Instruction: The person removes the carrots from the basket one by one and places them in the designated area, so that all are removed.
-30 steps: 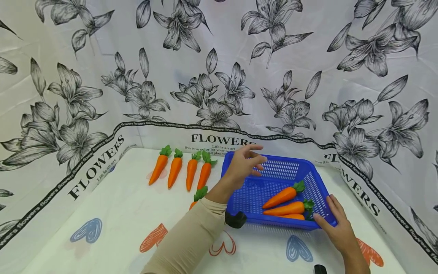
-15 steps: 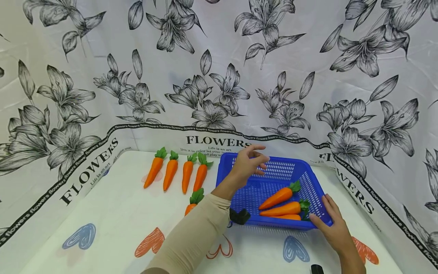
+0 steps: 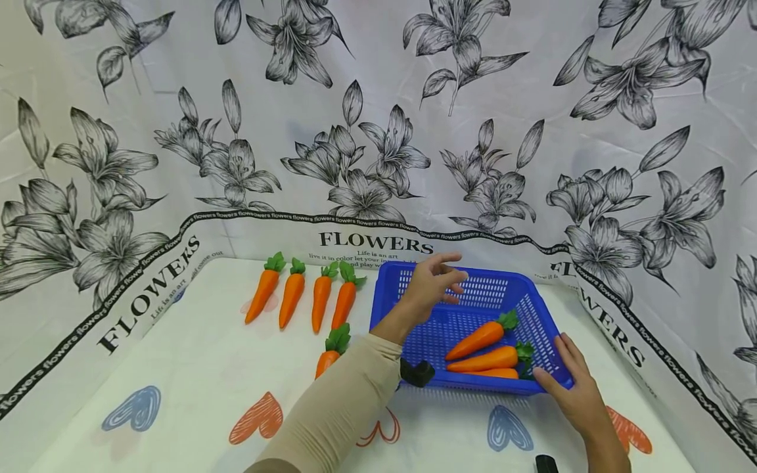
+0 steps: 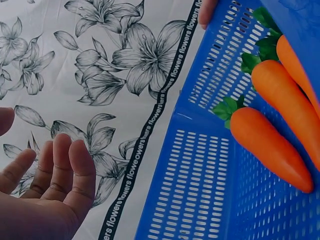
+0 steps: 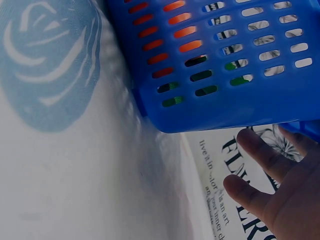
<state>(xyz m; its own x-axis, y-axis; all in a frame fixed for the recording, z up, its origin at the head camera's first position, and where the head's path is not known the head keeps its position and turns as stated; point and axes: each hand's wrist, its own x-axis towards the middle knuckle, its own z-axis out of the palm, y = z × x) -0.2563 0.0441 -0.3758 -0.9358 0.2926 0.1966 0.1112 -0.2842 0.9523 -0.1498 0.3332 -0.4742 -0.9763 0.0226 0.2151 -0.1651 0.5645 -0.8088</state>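
Note:
A blue perforated basket (image 3: 532,279) stands on the table's right half. Three orange carrots with green leafy tops lie in its right part; the rearmost carrot (image 3: 479,339) sits apart from the middle carrot (image 3: 485,360), with the front carrot (image 3: 497,373) partly hidden by the rim. Over the basket's left side hovers my left hand (image 3: 428,286), fingers loosely bent and holding nothing; the left wrist view shows its fingers (image 4: 60,170) spread. My right hand (image 3: 576,381) is at the basket's front right corner, thumb by the rim and extended fingers along the outer right side.
Several more carrots (image 3: 292,299) lie in a row left of the basket, tops toward the back. A nearer carrot (image 3: 327,361) is partly covered by my left sleeve (image 3: 343,407). A flower-printed curtain (image 3: 378,171) closes the back and sides.
The head view has shifted slightly, so the scene sits a little further left. Both hands keep nearly the same places at the basket, and the carrots lie as before.

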